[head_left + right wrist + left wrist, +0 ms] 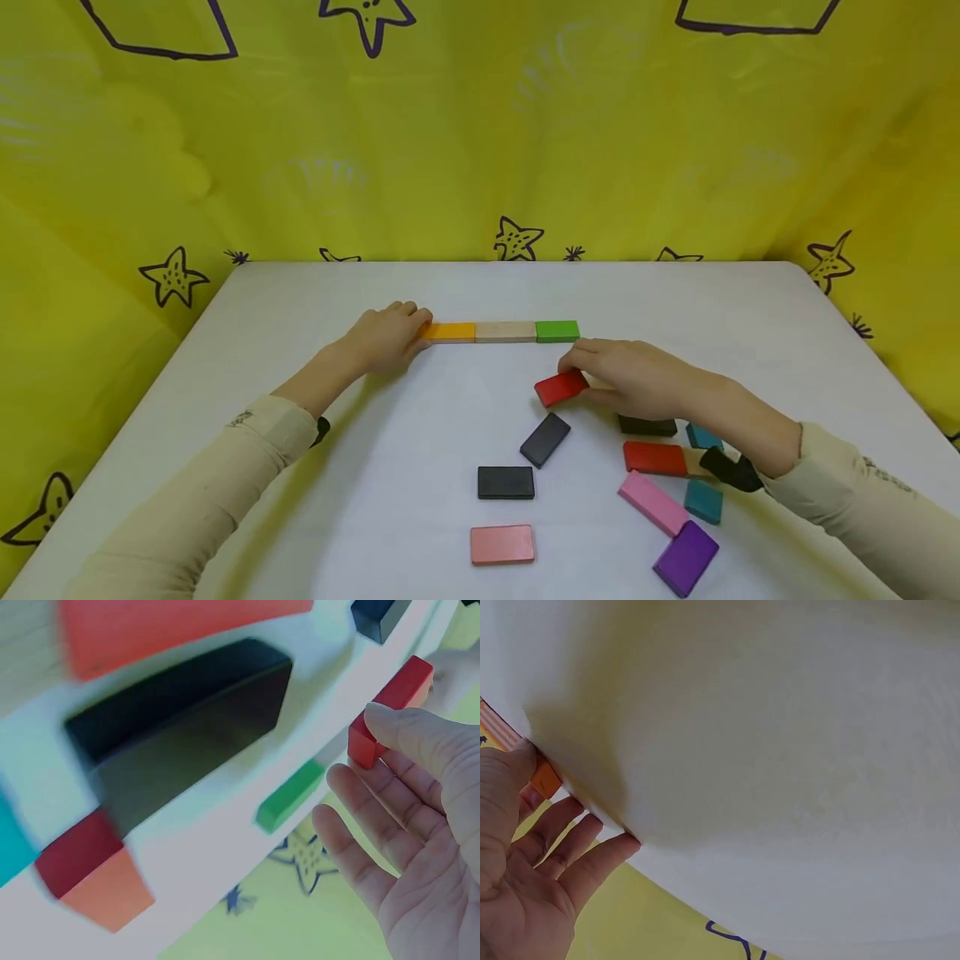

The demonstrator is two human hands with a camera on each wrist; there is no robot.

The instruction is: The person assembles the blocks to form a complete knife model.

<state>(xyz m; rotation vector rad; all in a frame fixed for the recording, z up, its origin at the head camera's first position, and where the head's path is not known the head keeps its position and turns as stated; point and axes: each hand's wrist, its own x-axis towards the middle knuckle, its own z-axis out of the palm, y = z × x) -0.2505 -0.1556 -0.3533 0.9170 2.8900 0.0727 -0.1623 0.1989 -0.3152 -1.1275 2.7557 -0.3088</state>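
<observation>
A row of three blocks, orange (452, 332), plain wood (506, 332) and green (557, 332), lies end to end across the far part of the white table (420, 500). My left hand (390, 337) pinches the orange block at the row's left end; in the left wrist view its thumb and index finger hold the orange end (546, 780) while the other fingertips touch the table. In my right hand (637, 375), a red block (560, 388) is pinched between thumb and fingers, slightly tilted, nearer me than the green block. The right wrist view shows this red block (394, 705) too.
Two dark blocks (545, 439) (506, 482) and a salmon block (502, 545) lie in front. Under and beside the right forearm are black (647, 427), red (654, 458), pink (653, 502), teal (703, 501) and purple (686, 558) blocks. A yellow curtain (450, 150) hangs behind.
</observation>
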